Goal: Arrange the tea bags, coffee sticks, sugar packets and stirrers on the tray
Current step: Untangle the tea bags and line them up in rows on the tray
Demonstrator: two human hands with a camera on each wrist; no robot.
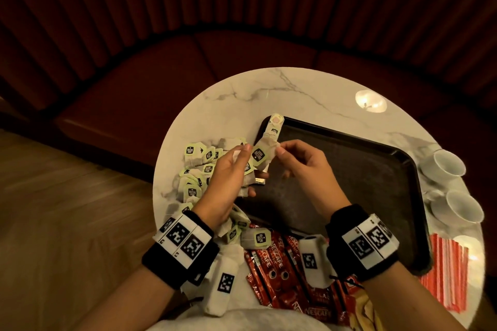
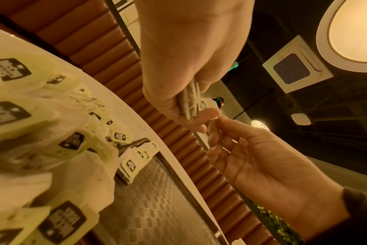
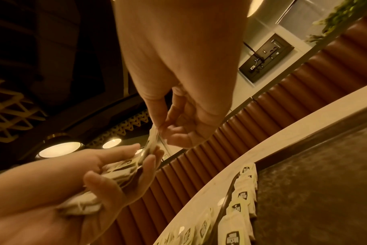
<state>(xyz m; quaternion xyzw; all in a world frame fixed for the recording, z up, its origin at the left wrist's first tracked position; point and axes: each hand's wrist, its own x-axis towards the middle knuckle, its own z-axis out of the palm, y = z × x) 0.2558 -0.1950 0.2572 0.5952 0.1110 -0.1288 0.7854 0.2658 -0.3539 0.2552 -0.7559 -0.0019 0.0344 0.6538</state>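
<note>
My left hand [image 1: 236,169] holds a bunch of tea bags [image 1: 251,169] above the tray's left edge. My right hand [image 1: 293,158] pinches one tea bag [image 1: 262,154] with a green tag at the top of that bunch. The dark tray [image 1: 349,169] carries a short row of tea bags [image 1: 274,129] along its far left corner. In the left wrist view the left hand [image 2: 189,106] squeezes the bunch [image 2: 190,102] and the right hand [image 2: 230,145] reaches in. In the right wrist view the right hand [image 3: 163,129] pinches a tea bag [image 3: 151,142] over the left hand [image 3: 115,182].
Loose tea bags [image 1: 196,169] lie heaped on the round marble table [image 1: 269,88] left of the tray. Red coffee sticks [image 1: 279,271] lie near me. Red-striped stirrers [image 1: 449,271] and two white cups [image 1: 449,164] stand right of the tray. A red booth seat curves behind.
</note>
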